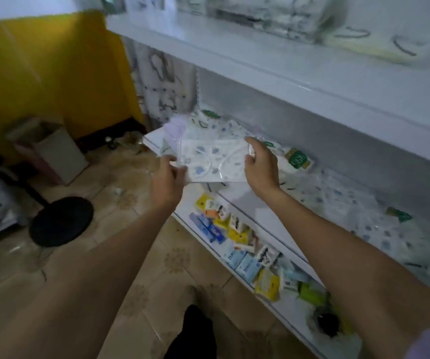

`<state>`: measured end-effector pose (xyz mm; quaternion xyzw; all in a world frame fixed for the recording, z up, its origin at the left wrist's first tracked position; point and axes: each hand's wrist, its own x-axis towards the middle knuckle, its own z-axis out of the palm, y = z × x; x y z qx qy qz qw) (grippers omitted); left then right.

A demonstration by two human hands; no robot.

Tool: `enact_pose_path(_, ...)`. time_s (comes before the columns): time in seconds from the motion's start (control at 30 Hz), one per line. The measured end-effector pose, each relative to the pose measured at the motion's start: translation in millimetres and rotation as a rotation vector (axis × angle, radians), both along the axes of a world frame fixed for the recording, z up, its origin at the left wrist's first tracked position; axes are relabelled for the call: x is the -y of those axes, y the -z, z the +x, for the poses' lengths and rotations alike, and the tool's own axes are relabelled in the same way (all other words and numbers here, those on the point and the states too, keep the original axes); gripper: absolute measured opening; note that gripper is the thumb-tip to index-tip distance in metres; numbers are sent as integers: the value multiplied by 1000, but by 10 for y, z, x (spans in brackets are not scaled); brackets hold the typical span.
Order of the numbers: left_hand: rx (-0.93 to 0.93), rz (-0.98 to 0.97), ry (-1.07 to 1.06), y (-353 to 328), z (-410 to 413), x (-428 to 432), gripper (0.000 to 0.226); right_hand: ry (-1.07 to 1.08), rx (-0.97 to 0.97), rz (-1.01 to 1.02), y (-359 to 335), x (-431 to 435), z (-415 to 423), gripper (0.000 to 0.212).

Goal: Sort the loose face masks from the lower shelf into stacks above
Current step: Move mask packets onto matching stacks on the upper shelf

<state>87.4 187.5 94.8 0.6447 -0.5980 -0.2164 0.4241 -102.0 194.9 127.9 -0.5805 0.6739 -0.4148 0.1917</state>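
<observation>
Crosswise, mask packet spans left grip and right grip, ends pinched.

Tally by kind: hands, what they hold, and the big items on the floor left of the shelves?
Hands: 2 (left hand, right hand)
Held mask packet: 1
Floor black round base: 1
Floor bin: 1
Total: 5
</observation>
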Motion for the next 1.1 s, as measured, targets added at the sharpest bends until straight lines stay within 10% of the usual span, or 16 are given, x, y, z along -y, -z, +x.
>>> enact_pose_path(0.63, 118, -326, -312, -1577, 3172, 956, 19, -351, 7, -265, -1510, 1772, 3279, 37)
enact_pose_path(1.1, 21, -314, -399, -1700, 3656, 3043, 20, -365, 17, -244, -1668, 3793, 3848, 39)
